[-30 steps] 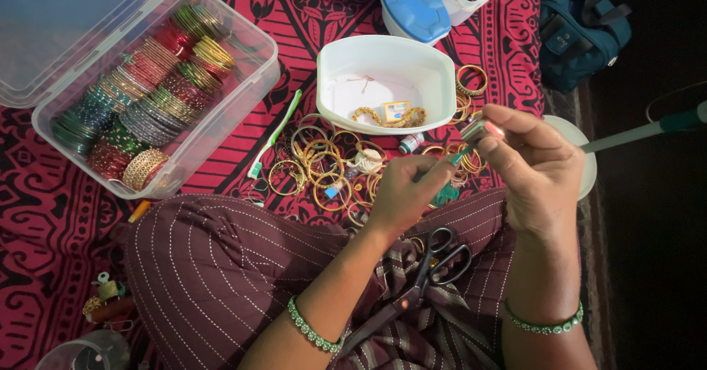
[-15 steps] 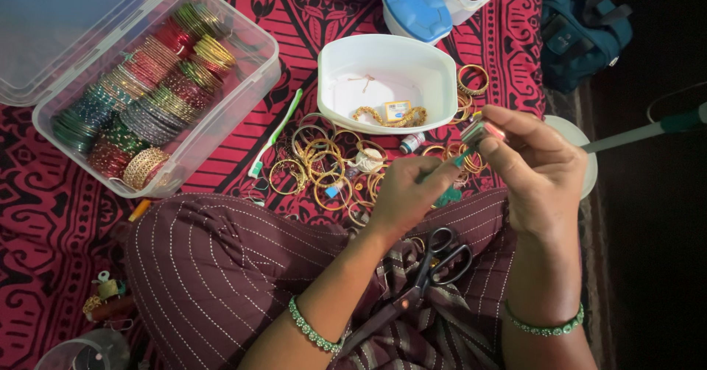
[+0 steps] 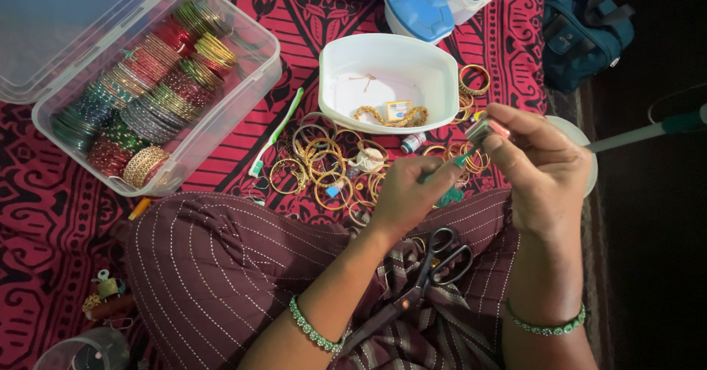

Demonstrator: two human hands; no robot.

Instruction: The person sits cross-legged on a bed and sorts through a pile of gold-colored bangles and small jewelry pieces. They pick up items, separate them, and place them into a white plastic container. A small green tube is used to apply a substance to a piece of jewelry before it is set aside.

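Blurred small item [image 3: 487, 129] between fingertips [image 3: 508, 131]

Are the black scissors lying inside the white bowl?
No, the black scissors lie on the person's lap, on the striped cloth, while the white bowl on the red mat holds only gold pieces.

Home floor craft spot: patterned red cloth [image 3: 44, 193] as work surface, clear box of sorted bangles [image 3: 147, 83], loose gold bangles [image 3: 324, 167], scissors [image 3: 420, 285] on lap.

Bangles [image 3: 324, 165] lie between box [image 3: 243, 83] and tub [image 3: 442, 75].
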